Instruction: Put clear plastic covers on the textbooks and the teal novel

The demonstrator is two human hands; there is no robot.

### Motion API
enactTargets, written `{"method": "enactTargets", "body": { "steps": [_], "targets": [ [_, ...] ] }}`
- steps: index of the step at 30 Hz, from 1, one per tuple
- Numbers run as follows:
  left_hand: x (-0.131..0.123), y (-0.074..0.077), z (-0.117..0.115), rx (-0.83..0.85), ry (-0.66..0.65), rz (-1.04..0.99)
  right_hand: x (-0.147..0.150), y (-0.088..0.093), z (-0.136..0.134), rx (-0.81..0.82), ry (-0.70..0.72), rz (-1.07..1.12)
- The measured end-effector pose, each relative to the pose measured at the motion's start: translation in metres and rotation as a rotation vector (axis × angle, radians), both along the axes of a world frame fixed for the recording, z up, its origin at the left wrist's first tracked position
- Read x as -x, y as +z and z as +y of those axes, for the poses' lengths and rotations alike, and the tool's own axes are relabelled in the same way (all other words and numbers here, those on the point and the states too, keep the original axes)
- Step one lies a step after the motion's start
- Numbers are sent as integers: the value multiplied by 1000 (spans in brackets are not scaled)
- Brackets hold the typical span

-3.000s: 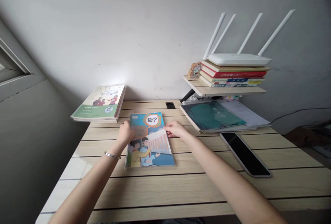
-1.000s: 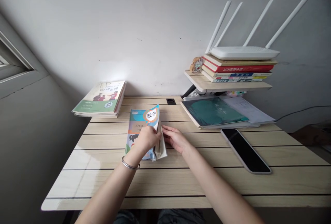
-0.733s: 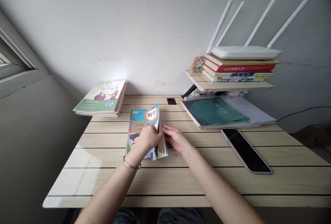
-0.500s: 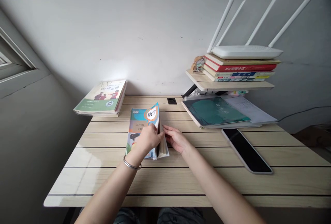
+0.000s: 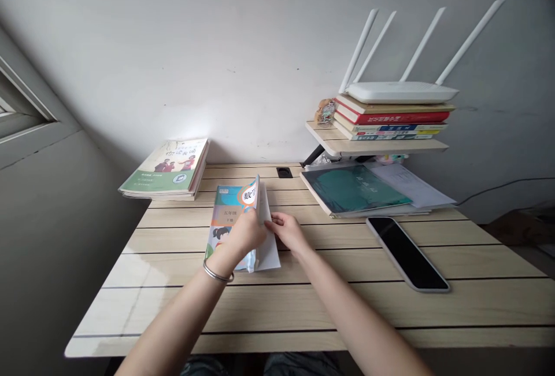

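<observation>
A math textbook (image 5: 228, 199) with a blue and orange cover lies partly opened on the slatted wooden desk (image 5: 169, 306). My left hand (image 5: 247, 232), a silver bangle at its wrist, is closed on the lifted right edge of the cover. Beneath that cover, a pale page (image 5: 269, 253) shows along the right side. At the page's outer edge is my right hand (image 5: 289, 231), thumb and fingers pinched on the book's edge. How many sheets it grips I cannot tell.
On the left sits a pile of books (image 5: 167, 168). To the right lie a phone (image 5: 407, 253), a green booklet (image 5: 355, 188) and loose papers (image 5: 411, 182). Behind them, a raised shelf (image 5: 385, 146) carries stacked books (image 5: 394, 117) and a white router (image 5: 403, 92).
The cover stands more upright, and a flat pale page shows where the fanned page edges were. My right hand's fingers have closed in at the page edge. The view has shifted slightly.
</observation>
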State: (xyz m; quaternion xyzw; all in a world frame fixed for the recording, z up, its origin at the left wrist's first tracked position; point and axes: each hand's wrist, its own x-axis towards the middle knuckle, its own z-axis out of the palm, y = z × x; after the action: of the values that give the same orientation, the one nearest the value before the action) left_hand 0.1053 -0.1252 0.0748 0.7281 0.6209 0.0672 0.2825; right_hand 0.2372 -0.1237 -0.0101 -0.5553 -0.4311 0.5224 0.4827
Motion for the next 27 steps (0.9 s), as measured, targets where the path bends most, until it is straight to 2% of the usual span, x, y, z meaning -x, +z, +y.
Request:
{"method": "enactTargets", "body": {
  "steps": [2, 4, 6, 8, 11, 14, 19, 24, 27],
  "targets": [
    [9, 7, 6, 23, -2, -7, -4, 0, 0, -64, -36, -305],
    [19, 15, 11, 33, 5, -9, -8, 2, 0, -140, -133, -606],
    [27, 20, 13, 29, 17, -8, -10, 5, 1, -165, -200, -757],
    [33, 22, 13, 23, 34, -23, -10, 8, 2, -128, -185, -739],
    [37, 19, 11, 33, 59, -87, -8, 11, 7, 23, -135, -530],
    [37, 13, 8, 47, 64, -146, -10, 12, 13, 144, -169, -364],
    [37, 4, 7, 54, 51, -181, -19, 10, 25, 109, -268, -338],
    [37, -4, 7, 31, 45, -165, -23, 11, 39, 158, -162, -249],
    [38, -6, 6, 19, 36, -147, -25, 11, 50, 163, -125, -275]
  ]
}}
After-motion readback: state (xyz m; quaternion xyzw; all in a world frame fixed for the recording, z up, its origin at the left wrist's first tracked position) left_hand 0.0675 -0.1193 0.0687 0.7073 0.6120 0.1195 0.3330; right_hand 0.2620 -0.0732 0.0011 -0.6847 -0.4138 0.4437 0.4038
